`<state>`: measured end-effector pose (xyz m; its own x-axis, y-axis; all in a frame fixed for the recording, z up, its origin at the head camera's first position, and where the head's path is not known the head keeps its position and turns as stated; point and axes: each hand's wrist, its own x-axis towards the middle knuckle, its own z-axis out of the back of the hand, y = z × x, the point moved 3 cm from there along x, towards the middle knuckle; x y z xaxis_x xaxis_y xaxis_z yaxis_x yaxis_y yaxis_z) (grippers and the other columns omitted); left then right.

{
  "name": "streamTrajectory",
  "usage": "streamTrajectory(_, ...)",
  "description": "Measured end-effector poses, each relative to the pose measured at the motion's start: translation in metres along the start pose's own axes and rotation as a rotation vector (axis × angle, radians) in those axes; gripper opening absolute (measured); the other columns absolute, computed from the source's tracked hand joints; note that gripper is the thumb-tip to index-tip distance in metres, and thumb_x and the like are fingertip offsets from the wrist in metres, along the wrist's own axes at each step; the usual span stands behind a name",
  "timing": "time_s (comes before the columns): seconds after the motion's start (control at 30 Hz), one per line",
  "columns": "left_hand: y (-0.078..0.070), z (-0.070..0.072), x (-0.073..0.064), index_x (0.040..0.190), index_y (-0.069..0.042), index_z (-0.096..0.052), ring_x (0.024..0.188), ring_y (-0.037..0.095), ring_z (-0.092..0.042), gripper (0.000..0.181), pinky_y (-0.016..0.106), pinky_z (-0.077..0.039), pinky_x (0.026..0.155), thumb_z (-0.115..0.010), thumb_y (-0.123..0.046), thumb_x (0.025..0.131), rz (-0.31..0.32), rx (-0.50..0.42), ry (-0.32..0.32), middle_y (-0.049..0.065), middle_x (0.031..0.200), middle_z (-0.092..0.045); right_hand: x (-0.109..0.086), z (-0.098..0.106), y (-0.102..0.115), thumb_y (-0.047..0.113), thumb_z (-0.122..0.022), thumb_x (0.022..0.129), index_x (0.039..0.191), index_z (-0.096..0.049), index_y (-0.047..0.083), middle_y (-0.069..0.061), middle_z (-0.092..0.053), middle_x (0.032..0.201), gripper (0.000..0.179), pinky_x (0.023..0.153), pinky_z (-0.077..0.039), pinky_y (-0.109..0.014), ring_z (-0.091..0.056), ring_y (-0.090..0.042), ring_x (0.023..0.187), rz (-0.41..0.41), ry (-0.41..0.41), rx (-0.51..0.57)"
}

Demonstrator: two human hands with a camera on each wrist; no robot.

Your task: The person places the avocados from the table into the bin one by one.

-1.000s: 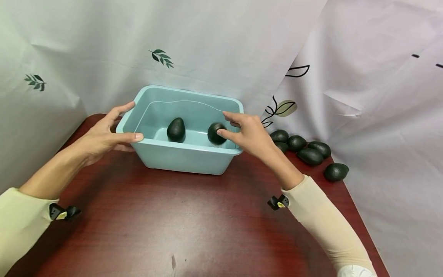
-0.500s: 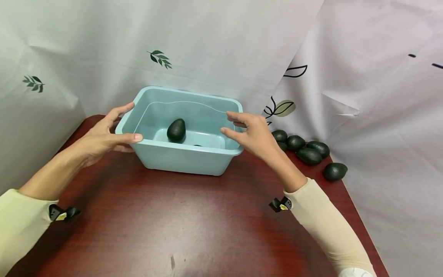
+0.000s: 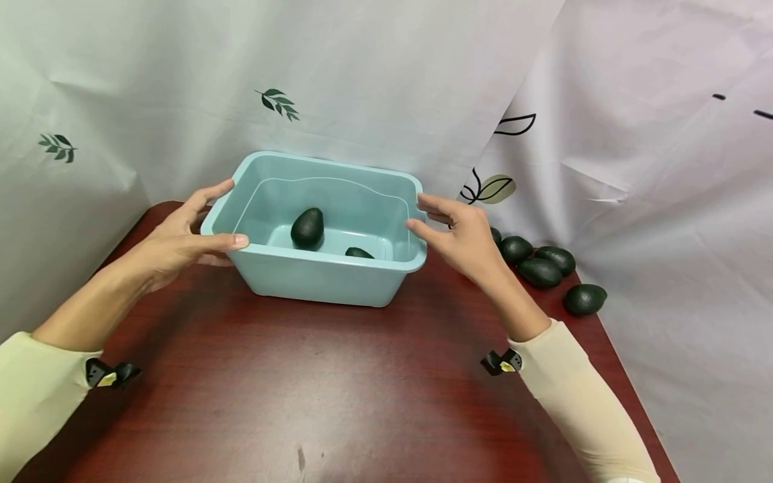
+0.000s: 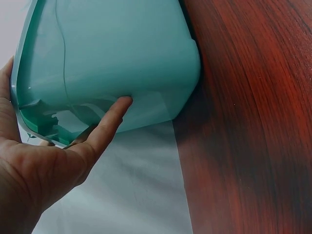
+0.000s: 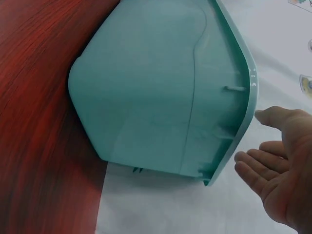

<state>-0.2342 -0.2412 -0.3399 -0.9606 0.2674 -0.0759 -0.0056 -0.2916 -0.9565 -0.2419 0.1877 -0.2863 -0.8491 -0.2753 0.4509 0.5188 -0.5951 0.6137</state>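
Note:
A light-blue plastic tub [image 3: 314, 272] stands upright at the back of the table. My left hand [image 3: 181, 235] grips its left end, thumb over the front corner of the rim and fingers spread along the side; in the left wrist view one finger [image 4: 114, 114] lies against the outer wall. Inside the tub are two dark green avocados: one avocado [image 3: 307, 228] left of the middle, and a second avocado [image 3: 359, 253] mostly hidden behind the front wall. At the right rim my right hand [image 3: 461, 231] holds nothing, its fingers extended and thumb tip close to the rim.
Several more avocados [image 3: 540, 272] lie grouped on the dark red wooden table [image 3: 338, 376] to the right, partly behind the right hand. One avocado [image 3: 585, 299] sits apart near the right edge. White printed cloth [image 3: 362, 80] hangs behind the tub.
The right hand let go of an avocado inside the tub, then moved right and out to the right rim. That avocado dropped to the tub floor. The left hand stayed put.

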Motion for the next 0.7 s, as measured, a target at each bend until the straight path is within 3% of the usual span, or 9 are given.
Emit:
streamTrajectory(0.4,0.000,0.000,0.000,0.164,-0.047,-0.013,0.125,0.019,-0.052,0.094,0.042,-0.065,0.085,-0.073,-0.018,0.098,-0.001,0.002,-0.006,0.009,0.160,-0.027,-0.016,0.012,-0.021,0.034,-0.082,0.091,0.132,-0.073,0.016,-0.003,-0.076,0.125,0.046,0.099,-0.060,-0.031,-0.074,-0.015,0.114,-0.050,-0.065,-0.018)
streamTrajectory(0.7,-0.001,-0.001,-0.001,0.164,-0.048,-0.013,0.125,0.021,-0.052,0.094,0.044,-0.064,0.086,-0.073,-0.019,0.097,0.004,0.007,-0.011,0.010,0.161,-0.027,-0.024,0.016,-0.038,0.042,-0.079,0.093,0.133,-0.072,0.023,-0.004,-0.076,0.126,0.045,0.096,-0.061,-0.042,-0.076,-0.022,0.111,-0.114,-0.079,-0.011)
